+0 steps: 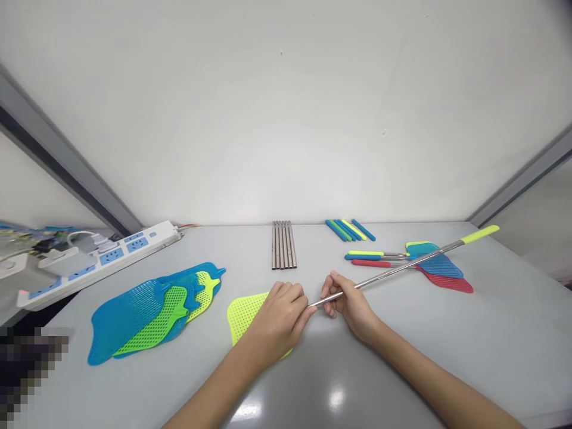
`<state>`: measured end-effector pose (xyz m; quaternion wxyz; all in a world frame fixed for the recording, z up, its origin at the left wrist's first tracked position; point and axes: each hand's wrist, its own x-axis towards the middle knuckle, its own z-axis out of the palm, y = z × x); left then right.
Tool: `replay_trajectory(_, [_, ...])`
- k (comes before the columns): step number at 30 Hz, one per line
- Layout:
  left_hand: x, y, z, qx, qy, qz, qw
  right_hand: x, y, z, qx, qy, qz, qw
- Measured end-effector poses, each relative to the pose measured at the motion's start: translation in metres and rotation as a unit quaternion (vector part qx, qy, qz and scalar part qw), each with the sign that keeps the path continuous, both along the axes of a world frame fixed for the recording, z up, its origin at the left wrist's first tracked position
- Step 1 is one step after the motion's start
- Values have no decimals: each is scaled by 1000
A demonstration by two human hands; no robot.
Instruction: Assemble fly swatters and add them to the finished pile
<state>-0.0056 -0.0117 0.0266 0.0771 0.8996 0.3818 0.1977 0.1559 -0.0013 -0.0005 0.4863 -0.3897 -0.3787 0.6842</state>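
Observation:
A yellow fly swatter lies across the middle of the view, its perforated head (246,313) at the left and its extended metal rod (382,275) slanting up to a yellow grip (480,234) at the right. My left hand (283,316) is closed where the head's neck meets the rod's end, and it hides that joint and part of the head. Further along, my right hand (346,301) has its thumb and fingers closed around the rod. The rod passes above several fly swatters (440,265) with blue, red and yellow parts lying on the table.
Loose blue, green and yellow swatter heads (147,313) overlap on the left. Several metal rods (283,245) lie side by side near the wall, with coloured grips (351,230) to their right. A power strip (111,256) with plugs runs along the table's (504,333) left edge.

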Motion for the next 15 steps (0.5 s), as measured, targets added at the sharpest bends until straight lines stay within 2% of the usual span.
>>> replay_trajectory(8, [2, 0, 0, -4, -35, 22, 999, 8, 2, 15, 16, -39, -35, 998])
replay_trajectory(15, [3, 1, -3, 9, -67, 32, 997, 24, 10, 19, 39, -14, -105, 994])
